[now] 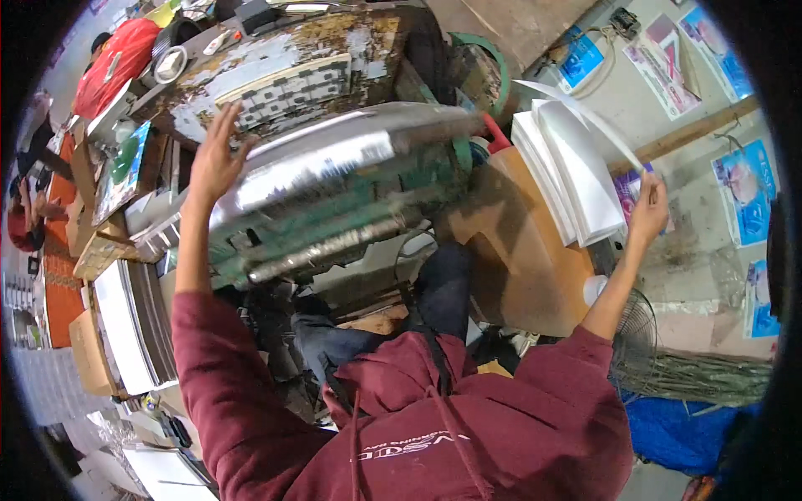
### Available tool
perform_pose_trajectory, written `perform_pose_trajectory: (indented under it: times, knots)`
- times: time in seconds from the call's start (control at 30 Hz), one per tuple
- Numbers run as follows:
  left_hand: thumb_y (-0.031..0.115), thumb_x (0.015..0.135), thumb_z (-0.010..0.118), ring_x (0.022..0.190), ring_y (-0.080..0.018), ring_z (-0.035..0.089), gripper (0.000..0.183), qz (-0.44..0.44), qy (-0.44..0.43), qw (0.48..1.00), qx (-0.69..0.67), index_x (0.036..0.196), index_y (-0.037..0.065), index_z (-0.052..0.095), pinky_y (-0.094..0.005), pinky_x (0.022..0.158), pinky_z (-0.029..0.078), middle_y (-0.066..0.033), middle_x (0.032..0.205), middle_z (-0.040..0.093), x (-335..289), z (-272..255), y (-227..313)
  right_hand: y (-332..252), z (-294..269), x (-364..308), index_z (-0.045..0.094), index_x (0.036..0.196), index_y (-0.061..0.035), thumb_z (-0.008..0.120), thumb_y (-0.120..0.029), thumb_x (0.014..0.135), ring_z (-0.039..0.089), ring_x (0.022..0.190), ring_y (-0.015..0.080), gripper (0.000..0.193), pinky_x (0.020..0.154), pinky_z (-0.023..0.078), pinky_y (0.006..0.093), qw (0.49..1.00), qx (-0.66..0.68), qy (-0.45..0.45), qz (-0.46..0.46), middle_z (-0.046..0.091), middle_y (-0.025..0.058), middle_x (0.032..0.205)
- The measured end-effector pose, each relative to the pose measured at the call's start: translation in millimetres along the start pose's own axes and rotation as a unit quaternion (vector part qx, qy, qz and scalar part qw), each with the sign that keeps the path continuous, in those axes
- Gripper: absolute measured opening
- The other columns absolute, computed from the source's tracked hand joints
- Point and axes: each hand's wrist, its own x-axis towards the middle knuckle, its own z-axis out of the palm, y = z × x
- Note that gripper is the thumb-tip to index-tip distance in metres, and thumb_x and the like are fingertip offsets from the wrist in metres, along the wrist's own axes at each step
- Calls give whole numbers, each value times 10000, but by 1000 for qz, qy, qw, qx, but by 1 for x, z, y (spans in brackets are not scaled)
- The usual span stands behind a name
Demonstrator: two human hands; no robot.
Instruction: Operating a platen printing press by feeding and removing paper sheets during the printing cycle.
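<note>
My right hand [650, 209] is closed on the edge of a white paper sheet [597, 117], which curves up off a stack of white paper [543, 171] on a brown board. My left hand [219, 159], fingers apart and holding nothing, is by the left end of a shiny metal plate [309, 163] on a worn green press [334, 221]. Motion blurs the plate, and I cannot tell whether the hand touches it. Behind it, a panel patterned with dark and light blocks [296, 92] lies against the press's flaking, rusty bed [192, 104].
The brown board [518, 242] slopes to my right, with a wire fan [635, 334] beyond it. More white sheets [129, 326] are stacked at my left. A red plastic bag [117, 67] is at the far left. Blue printed sheets [742, 192] lie at the right.
</note>
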Motion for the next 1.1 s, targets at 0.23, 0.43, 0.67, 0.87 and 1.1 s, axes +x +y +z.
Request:
perform_pose_trajectory:
  times: [0.23,0.43,0.67,0.87,1.1]
  knots:
    - [720,948,443,1508,-420,264,895,-173,-299,938,0,1583,100,332,-531,1247,162,-199,1629,308,-123,39,31,-105,94,-42,713,1190,27,612,-110,1017,612,1204,210,243,1092,452,339,920,245,-298,-64,679,106,1282]
    - [184,870,675,1432,-313,393,794,-77,-288,949,104,1588,197,334,-521,1253,198,-83,1556,427,-248,-52,160,-111,219,-124,750,1103,16,679,-101,953,631,1163,182,204,1021,470,308,750,290,-589,-74,706,117,1214]
    - [-138,758,476,1403,-359,473,747,-256,-5,947,197,1457,115,534,-521,1195,325,-129,1476,549,-321,-178,157,-133,318,-158,662,1335,-140,674,-204,972,449,1428,252,368,1154,355,345,684,156,-673,-234,571,135,1468]
    - [31,954,483,1387,-449,452,622,-423,97,784,444,1528,269,454,-522,1139,385,-207,1513,488,-390,-235,64,-185,295,-118,618,1384,-121,672,-230,981,479,1410,249,421,1149,363,345,775,274,-534,-197,557,122,1486]
    - [312,1063,461,1410,-537,341,557,-544,-78,792,266,1587,163,344,-549,1182,275,-357,1520,380,-543,-183,-152,-150,198,-89,656,1307,-58,696,-254,964,605,1274,252,397,1087,429,347,881,197,-410,-129,645,133,1370]
